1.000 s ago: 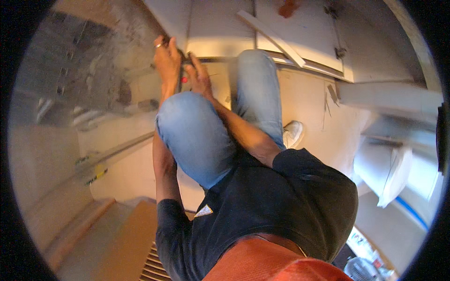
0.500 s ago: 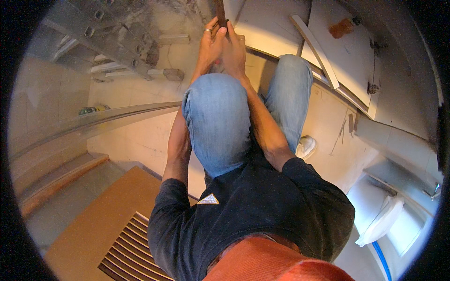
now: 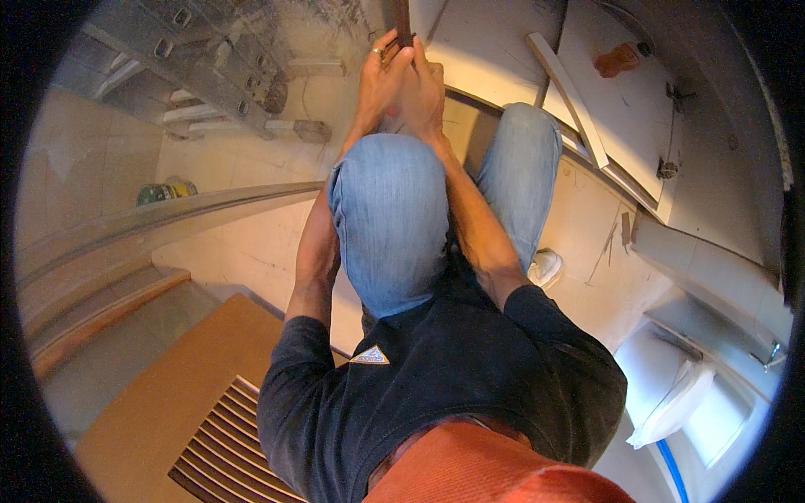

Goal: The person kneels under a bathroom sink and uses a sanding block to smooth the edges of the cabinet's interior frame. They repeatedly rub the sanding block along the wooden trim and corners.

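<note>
My left hand, with a ring on one finger, and my right hand meet beyond my raised knee. Between their fingertips is the lower end of a narrow dark brown strip, which runs out at the top of the view. Fingers of both hands are closed around that end, thumbs side by side. A small red spot shows low between the palms; I cannot tell what it is. Just right of my right hand lie white panels.
A pale narrow slat leans across the panels, near an orange-brown object. A ladder is at upper left, behind a clear pane's edge. A brown slatted door lies lower left. A white bag and blue hose are lower right.
Both hands stay at the end of the dark strip, with only a slight shift of the fingers. The whole view has tilted a little.
</note>
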Action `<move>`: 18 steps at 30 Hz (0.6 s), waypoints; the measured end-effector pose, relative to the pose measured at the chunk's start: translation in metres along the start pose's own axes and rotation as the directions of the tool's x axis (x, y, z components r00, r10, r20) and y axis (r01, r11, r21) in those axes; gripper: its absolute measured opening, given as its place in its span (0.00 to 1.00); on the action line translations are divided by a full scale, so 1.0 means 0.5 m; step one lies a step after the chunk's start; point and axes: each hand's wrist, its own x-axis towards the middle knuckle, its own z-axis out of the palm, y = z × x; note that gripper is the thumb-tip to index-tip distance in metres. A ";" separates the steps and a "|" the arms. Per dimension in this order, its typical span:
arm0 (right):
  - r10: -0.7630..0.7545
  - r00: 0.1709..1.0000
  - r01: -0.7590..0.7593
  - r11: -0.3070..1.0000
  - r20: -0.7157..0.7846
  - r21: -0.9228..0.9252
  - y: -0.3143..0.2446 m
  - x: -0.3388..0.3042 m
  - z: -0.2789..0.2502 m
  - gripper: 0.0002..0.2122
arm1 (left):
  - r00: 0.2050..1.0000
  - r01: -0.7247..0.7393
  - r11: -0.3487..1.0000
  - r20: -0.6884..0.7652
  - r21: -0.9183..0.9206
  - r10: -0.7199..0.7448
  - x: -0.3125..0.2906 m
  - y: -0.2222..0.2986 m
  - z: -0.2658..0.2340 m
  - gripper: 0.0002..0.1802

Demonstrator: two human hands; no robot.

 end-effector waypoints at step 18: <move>-0.003 0.999 0.004 0.999 0.035 -0.048 -0.026 0.004 -0.026 0.25 | 0.997 -0.065 0.997 -0.034 0.046 0.067 0.008 -0.016 0.007 0.31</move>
